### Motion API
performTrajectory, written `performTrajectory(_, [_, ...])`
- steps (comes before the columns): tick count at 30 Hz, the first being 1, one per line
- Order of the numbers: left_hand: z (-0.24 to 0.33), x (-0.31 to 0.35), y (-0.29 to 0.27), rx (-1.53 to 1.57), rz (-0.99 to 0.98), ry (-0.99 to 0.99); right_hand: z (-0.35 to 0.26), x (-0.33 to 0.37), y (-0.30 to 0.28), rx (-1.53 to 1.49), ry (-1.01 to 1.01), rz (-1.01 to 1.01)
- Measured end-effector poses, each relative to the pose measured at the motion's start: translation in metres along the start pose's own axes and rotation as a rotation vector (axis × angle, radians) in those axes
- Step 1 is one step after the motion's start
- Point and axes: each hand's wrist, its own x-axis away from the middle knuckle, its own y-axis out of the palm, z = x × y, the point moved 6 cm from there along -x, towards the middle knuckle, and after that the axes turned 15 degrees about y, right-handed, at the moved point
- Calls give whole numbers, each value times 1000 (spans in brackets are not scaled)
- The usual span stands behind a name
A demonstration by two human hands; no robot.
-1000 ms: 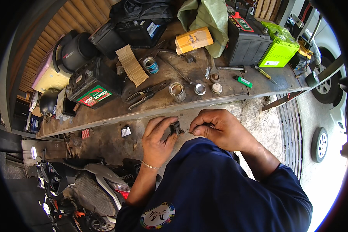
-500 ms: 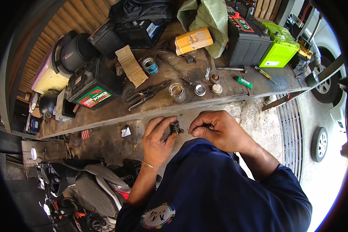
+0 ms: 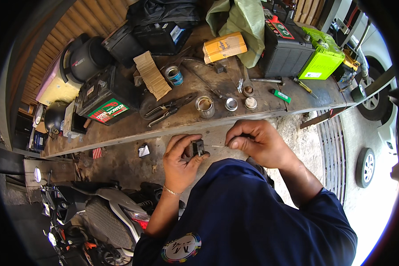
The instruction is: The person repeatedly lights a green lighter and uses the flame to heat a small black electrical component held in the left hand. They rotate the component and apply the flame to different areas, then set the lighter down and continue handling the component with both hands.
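Just in front of the bench edge, my left hand (image 3: 178,160) pinches a small black block-like part (image 3: 198,148) between thumb and fingers; what kind of part it is, I cannot make out. My right hand (image 3: 262,144) is closed on one end of a thin, pale metal strip (image 3: 217,146). The strip's other end points left at the black part, with a small gap or light contact that I cannot tell apart. Beyond my hands on the bench are an open tin (image 3: 204,107) with brown contents, a small round tin (image 3: 231,104) and pliers (image 3: 166,111).
The wooden bench (image 3: 164,129) carries several car batteries, among them a lime-green one (image 3: 322,55), plus an orange box (image 3: 224,47), a blue can (image 3: 174,76), a hammer (image 3: 270,80) and a green lighter-like object (image 3: 280,95). A motorcycle (image 3: 106,217) stands at lower left.
My right hand has drawn to the right, away from the black part, and more of the metal strip now shows. The black part has turned slightly in my left hand.
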Motion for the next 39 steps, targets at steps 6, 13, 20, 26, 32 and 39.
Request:
performTrajectory(6, [1,0,-5,110,48,7,1,1,5,-66,-18,-7])
performTrajectory(13, [4,-2,-4,152,18,11,-9,6,5,62,-130,54])
performTrajectory(20, [7,-3,-2,178,-16,16,-18,7,5,209,-217,90])
performTrajectory(26, [8,-2,0,167,-68,8,-36,12,5,354,-318,100])
performTrajectory(32, [4,0,3,206,-139,-31,-46,12,6,482,-348,66])
performTrajectory(39, [-1,5,9,364,-207,-73,-43,12,14,707,-405,-9])
